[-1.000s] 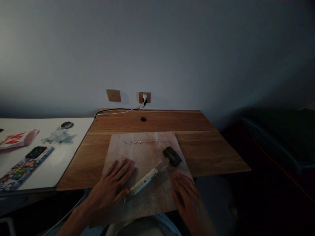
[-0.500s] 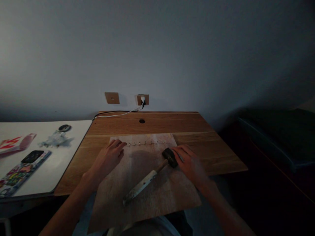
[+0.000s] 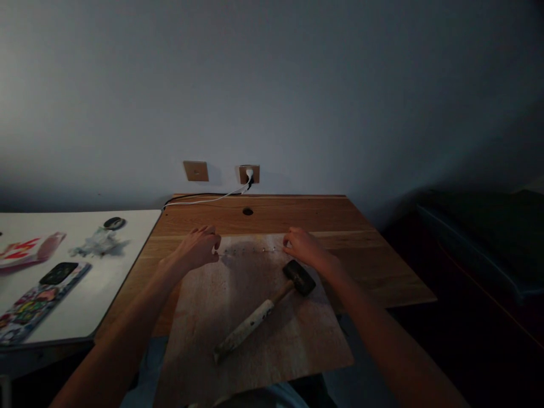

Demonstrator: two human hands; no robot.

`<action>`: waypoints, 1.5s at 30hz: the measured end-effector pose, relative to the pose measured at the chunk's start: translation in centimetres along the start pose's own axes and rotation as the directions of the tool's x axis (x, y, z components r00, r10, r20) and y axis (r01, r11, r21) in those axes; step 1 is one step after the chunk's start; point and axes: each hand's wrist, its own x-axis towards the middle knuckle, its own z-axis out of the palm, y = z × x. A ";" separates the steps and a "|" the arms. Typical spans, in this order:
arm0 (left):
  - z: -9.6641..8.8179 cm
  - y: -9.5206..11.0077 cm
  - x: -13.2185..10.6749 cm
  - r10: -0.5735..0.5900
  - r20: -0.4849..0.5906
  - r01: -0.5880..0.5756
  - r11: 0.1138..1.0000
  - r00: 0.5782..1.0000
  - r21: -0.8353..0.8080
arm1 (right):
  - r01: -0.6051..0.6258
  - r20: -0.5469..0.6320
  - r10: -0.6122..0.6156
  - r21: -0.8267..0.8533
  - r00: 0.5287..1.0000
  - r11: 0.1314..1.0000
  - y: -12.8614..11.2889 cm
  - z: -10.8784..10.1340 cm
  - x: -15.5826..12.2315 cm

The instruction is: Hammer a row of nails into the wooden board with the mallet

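A thin wooden board [image 3: 250,294] lies over the front of the wooden desk, its near edge overhanging toward my lap. Across its far part runs a row of small shiny metal pieces that look like nails [image 3: 254,250], with a faint thin line along them. At the row's left end, my left hand [image 3: 198,247] has thumb and fingers curled together. My right hand [image 3: 302,247] is pinched closed at the right end. What either hand grips is too small to make out. Below my right hand rests a hammer [image 3: 300,277] with a dark head, its pale worn handle slanting toward me.
To the left stands a white table [image 3: 123,283] with a patterned phone-like object [image 3: 38,303], a red and white packet [image 3: 32,249], crumpled plastic [image 3: 100,242] and a dark round item [image 3: 114,223]. Cables run from a wall socket [image 3: 249,174] along the wooden desk [image 3: 361,249].
My right hand has left the hammer head and moved up to the row's right end. The hammer stays lying on the board. My left hand remains at the left end, its fingers more curled.
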 end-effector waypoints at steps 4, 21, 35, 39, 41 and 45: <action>0.0 0.0 0.0 0.010 0.011 -0.010 0.999 1.000 0.034 | -0.012 0.036 0.014 -0.037 0.999 0.999 -0.3 -0.3 0.3; -1.2 0.4 0.1 0.039 0.004 -0.040 0.998 0.999 0.040 | 0.084 0.002 -0.084 -0.018 0.996 0.996 -0.6 -0.3 1.2; -0.6 0.0 0.0 0.039 -0.034 -0.040 0.998 0.999 -0.038 | 0.104 0.035 -0.105 0.023 0.994 0.994 -1.6 0.2 1.6; -0.3 -0.2 -0.1 0.034 -0.049 -0.036 0.998 0.998 -0.046 | 0.098 0.036 -0.099 0.037 0.994 0.995 -1.5 0.4 1.7; -0.2 -0.4 -0.1 0.034 -0.054 -0.037 0.998 0.998 -0.048 | 0.096 0.034 -0.098 0.049 0.995 0.994 -1.3 0.5 1.7; 0.0 -0.5 -0.3 0.040 -0.065 -0.043 0.998 0.997 -0.050 | 0.088 0.032 -0.091 0.081 0.995 0.993 -1.0 0.9 1.7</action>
